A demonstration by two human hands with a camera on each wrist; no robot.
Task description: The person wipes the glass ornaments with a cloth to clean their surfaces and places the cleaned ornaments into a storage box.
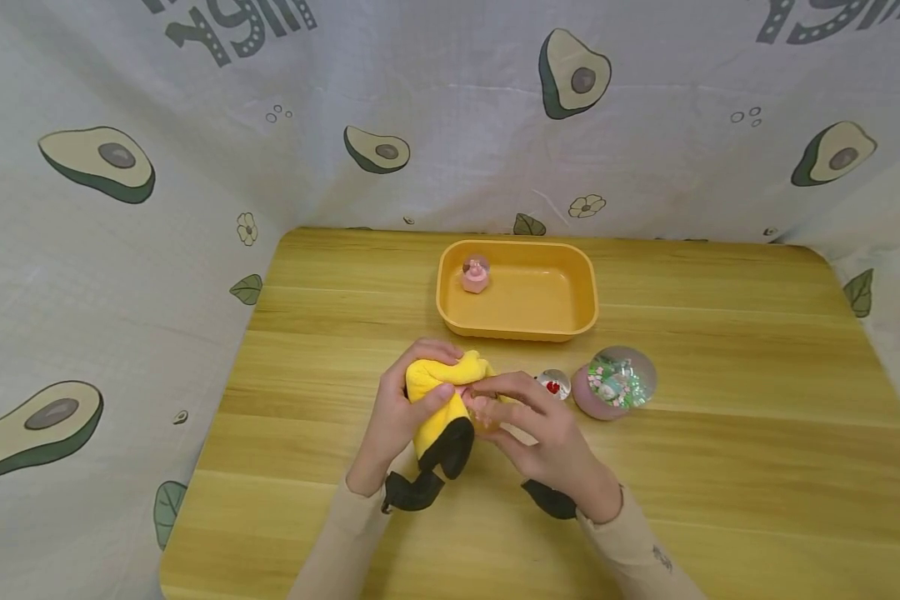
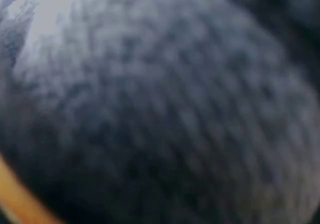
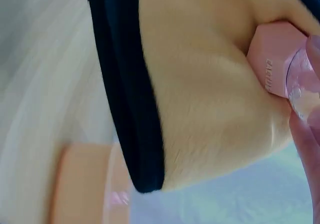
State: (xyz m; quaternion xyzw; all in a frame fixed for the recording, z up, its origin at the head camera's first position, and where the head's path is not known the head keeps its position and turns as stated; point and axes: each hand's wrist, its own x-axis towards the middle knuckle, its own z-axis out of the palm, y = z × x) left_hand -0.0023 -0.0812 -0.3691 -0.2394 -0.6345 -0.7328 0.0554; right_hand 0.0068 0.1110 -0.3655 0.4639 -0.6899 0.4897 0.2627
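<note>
In the head view my left hand [image 1: 397, 404] grips a soft yellow cloth [image 1: 429, 379] with a black end, thumb pressed on its front. My right hand [image 1: 551, 433] pinches a small snow globe [image 1: 483, 410] against the cloth's right side. Closer up in the right wrist view, the globe's pink faceted base [image 3: 275, 56] has raised lettering and sits in a fold of the black-edged cloth [image 3: 210, 98]. Fingertips [image 3: 302, 139] rest on its clear dome. Dark fuzzy fabric [image 2: 160, 98] fills most of the left wrist view, hiding the left fingers there.
Beyond the hands stands a yellow tray [image 1: 592, 312] with a small pink globe [image 1: 476, 275] in its left end. Right of the right hand are a little clear globe with something red inside [image 1: 554, 385] and a larger snow globe [image 1: 617, 385] on a pink base. Avocado-print cloth [image 1: 465, 167] hangs behind the wooden table [image 1: 720, 375].
</note>
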